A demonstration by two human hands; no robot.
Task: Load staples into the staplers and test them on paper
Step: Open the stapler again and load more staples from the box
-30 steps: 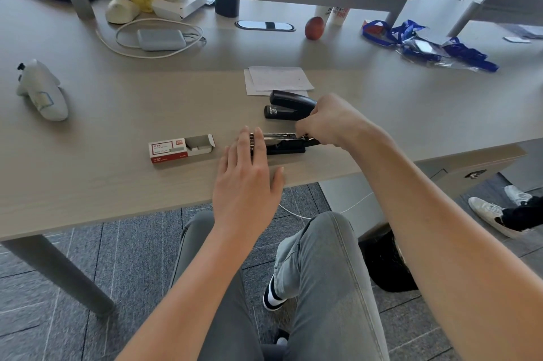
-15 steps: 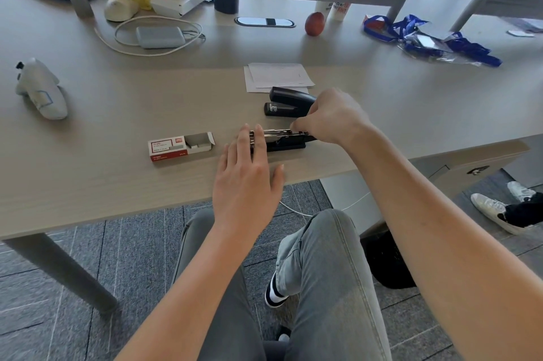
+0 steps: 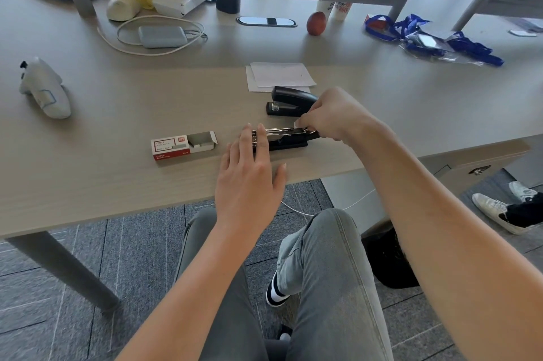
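A black stapler (image 3: 283, 137) lies opened on the desk (image 3: 117, 125) near its front edge, with its metal staple channel facing up. My left hand (image 3: 249, 181) lies flat, two fingertips pressing on the channel's left end. My right hand (image 3: 332, 117) is pinched at the channel's right end; what its fingertips hold is mostly hidden. A second black stapler (image 3: 291, 100) sits closed just behind. To the left lies a red and white staple box (image 3: 182, 144) with its flap open. White paper sheets (image 3: 279, 74) rest farther back.
A white controller (image 3: 44, 89) lies at the far left. A grey power brick with a looped cable (image 3: 161, 36), an apple (image 3: 316, 22) and blue lanyards (image 3: 426, 34) line the back. A black bin (image 3: 385, 258) stands under the desk; another person's shoes (image 3: 499, 211) are at right.
Both hands stay where they were on the open stapler. Only the view has shifted slightly.
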